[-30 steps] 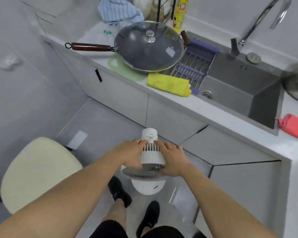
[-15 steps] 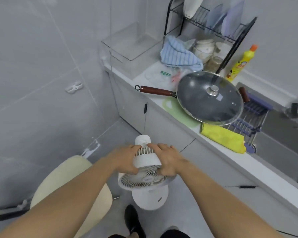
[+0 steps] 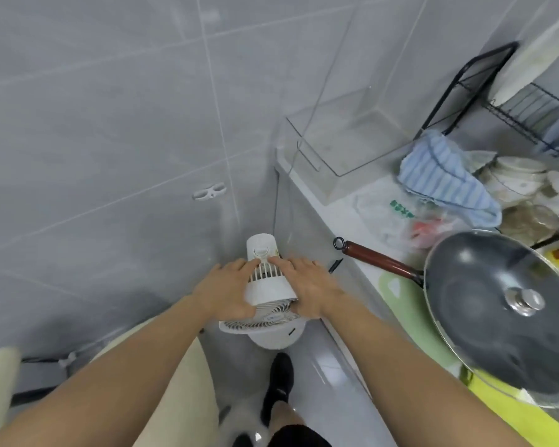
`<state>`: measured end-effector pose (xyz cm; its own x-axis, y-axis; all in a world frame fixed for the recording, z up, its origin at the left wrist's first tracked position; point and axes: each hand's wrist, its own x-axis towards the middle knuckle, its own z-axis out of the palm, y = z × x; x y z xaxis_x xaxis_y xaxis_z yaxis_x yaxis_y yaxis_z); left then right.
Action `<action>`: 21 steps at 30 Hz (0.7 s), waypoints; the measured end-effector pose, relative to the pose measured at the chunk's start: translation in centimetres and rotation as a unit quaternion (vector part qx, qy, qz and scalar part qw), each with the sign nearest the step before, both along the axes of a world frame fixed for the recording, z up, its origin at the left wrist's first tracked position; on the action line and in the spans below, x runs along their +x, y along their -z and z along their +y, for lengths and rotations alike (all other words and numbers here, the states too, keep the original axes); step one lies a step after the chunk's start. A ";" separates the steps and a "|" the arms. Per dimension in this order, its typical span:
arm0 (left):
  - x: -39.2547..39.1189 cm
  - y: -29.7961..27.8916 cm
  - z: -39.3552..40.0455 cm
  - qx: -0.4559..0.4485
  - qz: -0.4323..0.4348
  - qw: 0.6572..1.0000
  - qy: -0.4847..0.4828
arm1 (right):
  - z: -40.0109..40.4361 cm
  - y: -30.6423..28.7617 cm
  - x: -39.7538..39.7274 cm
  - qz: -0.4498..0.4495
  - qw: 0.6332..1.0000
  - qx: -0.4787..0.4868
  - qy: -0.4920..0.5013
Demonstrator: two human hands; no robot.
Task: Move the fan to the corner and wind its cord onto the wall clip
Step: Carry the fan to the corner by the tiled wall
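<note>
Head view: left hand (image 3: 224, 293) and right hand (image 3: 309, 290) clasp the small white plastic fan (image 3: 267, 291), fingers wrapped round its housing, carrying it cornerward; next, set it down below the white wall clip (image 3: 209, 191) up-left.

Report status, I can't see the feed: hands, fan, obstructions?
Left hand and right hand clamp the fan, carried above floor. Wall clip bare. Cream chair close left.

- The fan (image 3: 270, 293) sat between the left hand (image 3: 227, 293) and right hand (image 3: 310, 290), above the floor.
- The wall clip (image 3: 209, 192) was up-left of it.
- The pan (image 3: 501, 317) lay on the tabletop (image 3: 346, 227), right.
</note>
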<state>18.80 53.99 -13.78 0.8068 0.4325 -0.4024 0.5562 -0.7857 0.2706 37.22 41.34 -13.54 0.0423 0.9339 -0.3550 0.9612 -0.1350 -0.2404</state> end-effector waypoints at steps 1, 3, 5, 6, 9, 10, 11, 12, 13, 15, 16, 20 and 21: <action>0.9 0.4 1.3 0.000 0.000 1.000 -0.009 | 1.7 0.3 1.0 -0.004 1.000 0.001 -0.006; 2.1 1.1 3.0 0.001 0.003 1.000 -0.028 | 3.9 0.9 2.3 -0.004 1.000 0.001 -0.015; 3.2 2.0 4.3 0.015 -0.005 0.999 -0.044 | 5.8 2.0 3.4 -0.008 1.000 0.005 -0.022; 3.7 2.3 4.8 0.019 -0.010 0.999 -0.044 | 6.4 2.5 4.0 -0.013 1.000 0.010 -0.027; 4.3 3.7 5.6 0.024 -0.002 0.998 -0.056 | 7.7 3.9 4.8 -0.022 0.999 0.007 -0.049; 4.5 4.1 6.0 0.031 0.002 0.998 -0.056 | 8.1 4.2 5.1 -0.023 0.998 0.003 -0.054; 4.9 4.5 6.6 0.031 0.006 0.998 -0.056 | 8.7 4.6 5.4 -0.022 0.998 -0.001 -0.054; 5.3 5.0 7.1 0.030 0.006 0.998 -0.052 | 9.1 5.0 5.7 -0.023 0.999 -0.004 -0.048; 5.5 5.2 7.5 0.034 0.001 0.998 -0.048 | 9.4 5.3 5.8 -0.029 0.999 -0.002 -0.042; 6.2 6.1 8.4 0.022 0.000 0.999 -0.042 | 10.1 6.1 6.2 -0.035 0.999 -0.014 -0.033; 6.5 6.6 8.8 0.017 0.000 0.999 -0.039 | 10.4 6.5 6.3 -0.034 0.999 -0.022 -0.026; 7.4 9.4 10.2 -0.007 0.010 1.000 -0.017 | 11.1 8.3 6.6 -0.026 0.998 -0.052 0.005; 7.3 9.8 10.4 -0.013 0.005 1.000 -0.016 | 11.1 8.5 6.6 -0.024 0.998 -0.052 0.009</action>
<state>26.09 64.35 -23.55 0.7894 0.4465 -0.4212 0.5828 -0.7608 0.2858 43.84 52.43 -22.07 0.0790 0.8909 -0.4472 0.9684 -0.1750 -0.1776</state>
